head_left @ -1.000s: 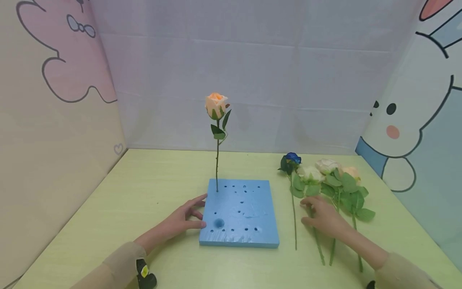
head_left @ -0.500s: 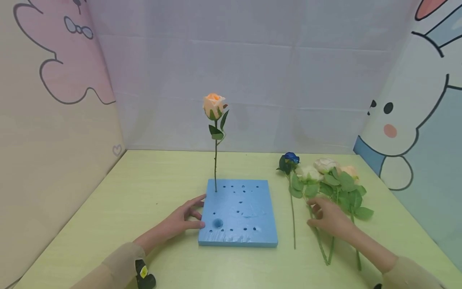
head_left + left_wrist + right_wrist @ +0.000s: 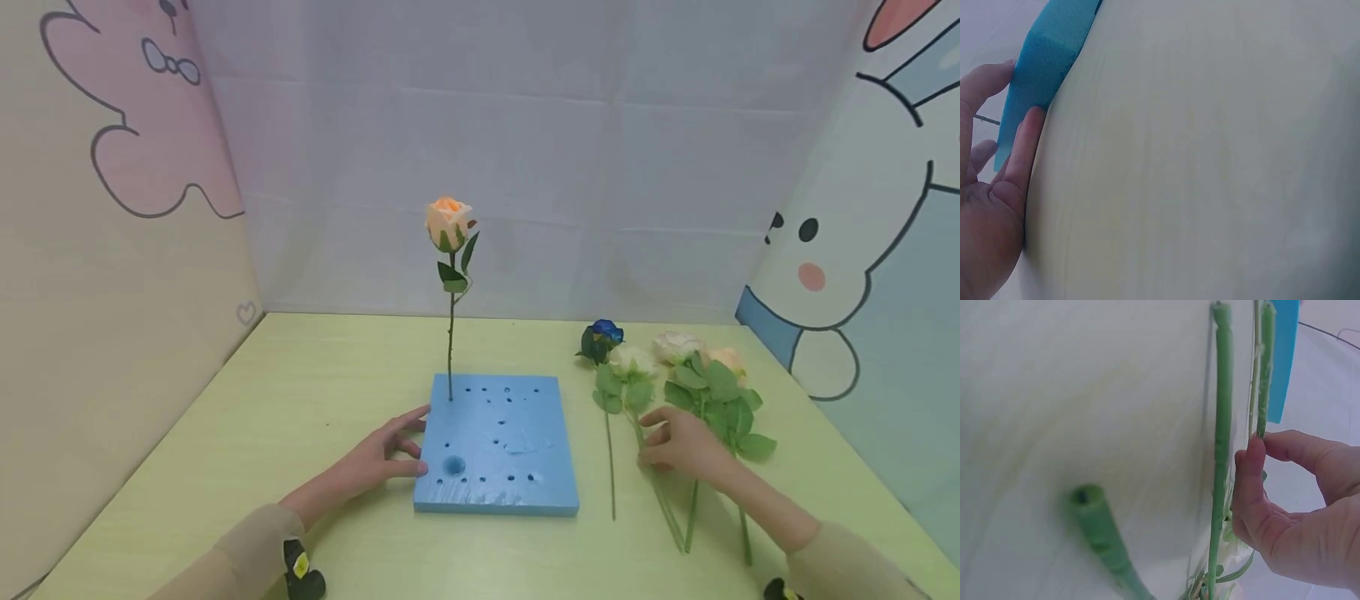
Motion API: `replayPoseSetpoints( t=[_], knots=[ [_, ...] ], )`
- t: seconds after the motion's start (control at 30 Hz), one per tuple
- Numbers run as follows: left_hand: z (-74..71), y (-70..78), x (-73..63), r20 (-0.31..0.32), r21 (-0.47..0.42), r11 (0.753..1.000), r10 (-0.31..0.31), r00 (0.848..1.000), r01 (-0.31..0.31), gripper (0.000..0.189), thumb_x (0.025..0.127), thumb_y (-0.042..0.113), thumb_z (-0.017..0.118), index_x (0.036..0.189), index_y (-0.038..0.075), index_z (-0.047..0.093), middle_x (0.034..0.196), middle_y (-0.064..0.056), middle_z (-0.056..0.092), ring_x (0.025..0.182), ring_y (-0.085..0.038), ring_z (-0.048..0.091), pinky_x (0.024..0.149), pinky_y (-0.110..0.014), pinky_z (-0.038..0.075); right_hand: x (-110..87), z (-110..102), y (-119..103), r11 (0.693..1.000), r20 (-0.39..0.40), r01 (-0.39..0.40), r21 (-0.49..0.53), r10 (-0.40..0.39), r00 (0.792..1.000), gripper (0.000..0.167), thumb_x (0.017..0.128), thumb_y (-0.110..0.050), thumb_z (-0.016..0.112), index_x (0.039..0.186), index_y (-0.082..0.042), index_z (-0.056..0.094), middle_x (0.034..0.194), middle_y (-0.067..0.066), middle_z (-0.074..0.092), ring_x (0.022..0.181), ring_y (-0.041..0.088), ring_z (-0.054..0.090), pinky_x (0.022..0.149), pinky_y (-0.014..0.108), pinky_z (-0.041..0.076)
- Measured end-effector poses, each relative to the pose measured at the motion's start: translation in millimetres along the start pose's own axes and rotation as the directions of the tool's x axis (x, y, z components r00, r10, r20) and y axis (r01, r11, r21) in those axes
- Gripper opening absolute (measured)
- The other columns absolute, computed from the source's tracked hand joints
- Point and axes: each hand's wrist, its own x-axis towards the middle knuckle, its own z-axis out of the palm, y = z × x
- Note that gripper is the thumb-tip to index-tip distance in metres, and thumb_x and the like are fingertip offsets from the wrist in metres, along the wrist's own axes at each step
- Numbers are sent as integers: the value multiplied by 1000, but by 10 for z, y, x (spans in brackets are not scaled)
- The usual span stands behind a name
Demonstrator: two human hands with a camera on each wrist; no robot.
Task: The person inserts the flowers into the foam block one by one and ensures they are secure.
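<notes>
Blue foam seems to form the square board that lies flat near the middle of a pale desk, its top dotted with small holes and one larger one. A peach rose stands upright, its stem set into the board near the far left corner. To the board's right, four more roses are laid with their blooms pointing away: a blue rose, the nearer white rose, a second white rose and a second peach rose, the last two crowded together by their leaves.

The nearer white rose is pinched by its stem, below the leaves, between the thumb and fingertips of the right hand. The left hand is spread wide, its fingers set against the board's left edge — nothing is gripped by it.

The pinch seems well placed. The stem would best be raised straight up first, since its leaves overlap the blue rose's stem and its lower end lies close to a neighbour's; either could be snagged. A light, firm hold should suffice — the board being steadied meanwhile.
</notes>
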Motion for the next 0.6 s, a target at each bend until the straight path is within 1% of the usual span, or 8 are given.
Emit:
replayPoseSetpoints(
  t=[0.13,0.23,0.33,0.5,0.6],
  knots=[
    [2,1,3,6,-5,1000,-3,1000,3,85,87,30,75,157,23,27,150,-15,46,108,-17,61,102,-45,42,2,-42,31,997,51,-6,82,2,999,63,84,-8,72,133,21,44,91,16,71,71,21,70,68,35,59],
    [0,-4,5,7,-6,1000,1,1000,-1,85,88,30,75,157,23,27,149,-15,47,108,-17,61,102,-46,42,8,-67,12,993,68,3,117,-11,998,65,85,-8,70,135,21,42,92,15,69,72,22,71,67,35,60],
    [-2,-7,5,6,-8,1000,-1,1000,1,85,88,30,75,157,23,27,149,-14,47,108,-17,61,103,-46,41,19,-99,-47,991,71,14,136,-24,997,64,86,-7,69,137,21,40,93,16,68,74,23,71,67,35,60],
    [-2,-8,1,6,-9,1000,-9,1000,9,85,88,31,75,157,24,27,150,-14,47,108,-17,61,103,-47,41,41,-156,-176,989,53,21,145,-29,998,64,88,-8,69,138,18,40,96,17,67,78,25,71,67,36,60],
    [-1,-6,-1,3,-4,1000,-9,1000,9,85,88,31,75,157,24,27,149,-14,47,108,-17,61,103,-47,41,61,-188,-239,988,42,45,149,-52,998,64,89,-8,69,140,17,39,98,18,67,81,27,72,67,36,60]
  ],
)
